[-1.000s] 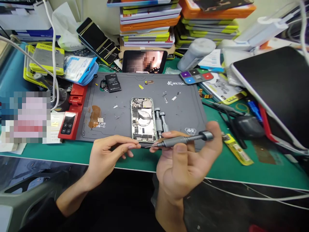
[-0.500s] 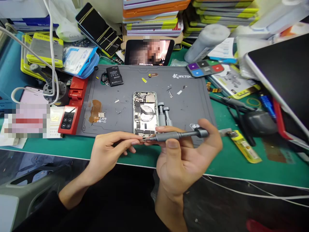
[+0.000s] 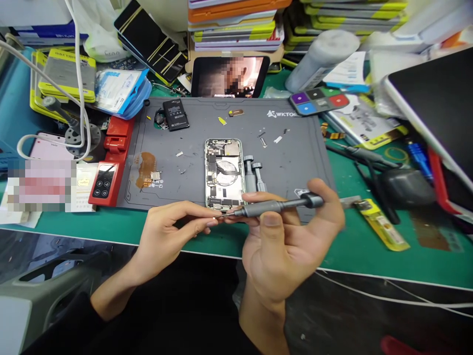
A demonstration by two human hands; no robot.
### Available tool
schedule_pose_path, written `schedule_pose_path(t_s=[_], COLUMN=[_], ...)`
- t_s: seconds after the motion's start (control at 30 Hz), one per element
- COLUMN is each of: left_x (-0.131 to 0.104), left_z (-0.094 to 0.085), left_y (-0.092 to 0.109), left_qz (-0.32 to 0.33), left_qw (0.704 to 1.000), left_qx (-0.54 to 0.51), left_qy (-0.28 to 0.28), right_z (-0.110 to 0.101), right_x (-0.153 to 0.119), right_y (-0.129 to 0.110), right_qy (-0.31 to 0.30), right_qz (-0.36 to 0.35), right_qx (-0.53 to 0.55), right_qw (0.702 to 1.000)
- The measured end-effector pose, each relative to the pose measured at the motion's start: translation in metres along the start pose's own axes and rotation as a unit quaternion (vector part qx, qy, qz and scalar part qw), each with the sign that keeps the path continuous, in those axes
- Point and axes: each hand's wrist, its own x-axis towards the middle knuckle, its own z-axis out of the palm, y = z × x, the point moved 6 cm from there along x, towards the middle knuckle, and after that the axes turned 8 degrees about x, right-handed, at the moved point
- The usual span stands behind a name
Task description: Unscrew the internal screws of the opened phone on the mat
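Note:
A grey precision screwdriver (image 3: 268,207) lies almost level in my right hand (image 3: 291,246), its cap against a curled finger and its thin tip pointing left. My left hand (image 3: 166,236) is closed in a pinch right at that tip. A tiny bright speck shows by the fingertips, too small to name. Just beyond both hands, an opened phone (image 3: 224,175) lies flat on the grey work mat (image 3: 185,182), its inner boards and round coil exposed. Two more grey screwdrivers (image 3: 254,172) rest along the phone's right side.
A black phone battery (image 3: 176,115) lies at the mat's upper left, and small loose parts (image 3: 263,140) at its right. A red device (image 3: 105,182) borders the mat's left. A lit phone (image 3: 229,78) stands at the back. Yellow packet (image 3: 382,226) and dark laptop-like panel (image 3: 439,103) are right.
The screwdriver and my right hand have shifted slightly right, and more of the thin shaft shows by my left fingers. The view has turned a little.

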Motion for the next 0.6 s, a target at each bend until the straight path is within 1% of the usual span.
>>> schedule_pose_path(t_s=[0.23, 0.37, 0.6], left_x=[0.0010, 0.0002, 0.0007], left_z=[-0.0002, -0.0010, -0.0005], left_y=[0.0025, 0.0040, 0.0038], left_qz=[0.015, 0.022, 0.029], left_qw=[1.000, 1.000, 0.999], left_qx=[0.004, 0.006, -0.014], left_qy=[-0.006, -0.011, -0.022], right_z=[0.0015, 0.0005, 0.0056], right_x=[0.0014, 0.0029, 0.0044], right_y=[-0.0004, -0.0008, -0.0024], right_qy=[0.001, -0.013, -0.051], right_qz=[0.008, 0.007, 0.007], right_qx=[0.026, 0.017, 0.046], right_qw=[1.000, 1.000, 0.998])
